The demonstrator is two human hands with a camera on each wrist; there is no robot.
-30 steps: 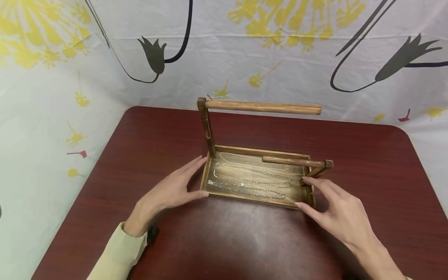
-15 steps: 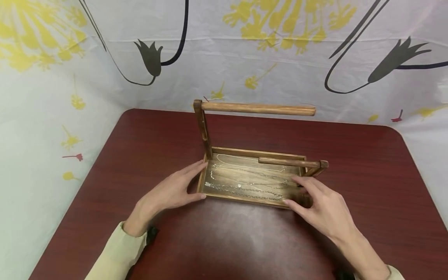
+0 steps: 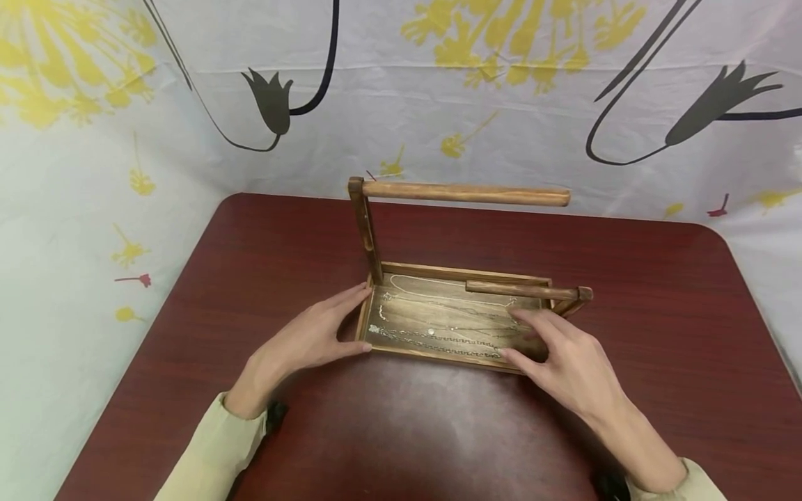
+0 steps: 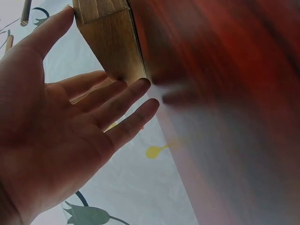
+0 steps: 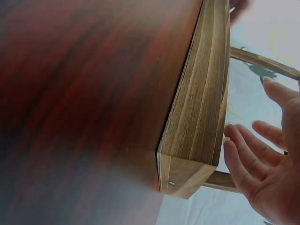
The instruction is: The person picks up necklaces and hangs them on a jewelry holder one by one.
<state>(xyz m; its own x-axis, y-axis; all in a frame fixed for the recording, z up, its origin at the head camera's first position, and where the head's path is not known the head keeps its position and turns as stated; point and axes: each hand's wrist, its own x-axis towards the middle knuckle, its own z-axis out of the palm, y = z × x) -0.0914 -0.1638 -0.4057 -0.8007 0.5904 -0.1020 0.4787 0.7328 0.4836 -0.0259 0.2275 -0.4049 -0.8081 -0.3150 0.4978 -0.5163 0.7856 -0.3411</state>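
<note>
A left hand [image 3: 307,341], fingers spread wide, touches the left end of a wooden tray [image 3: 438,358] on a red table [image 3: 407,431]; toward its necklaces [image 3: 464,339], the loosely spread right hand [image 3: 573,365] shifts inward, seemingly bringing them within reach.

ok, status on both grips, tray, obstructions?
Left grip touching left end of tray. Right grip open over right end, contact unclear. Tray flat on table, chains inside. Lower bar close by, may crowd that grip.

Brown wooden tray [image 3: 426,357] sits level, thin chains [image 3: 452,339] stretched lengthwise along its floor
</note>
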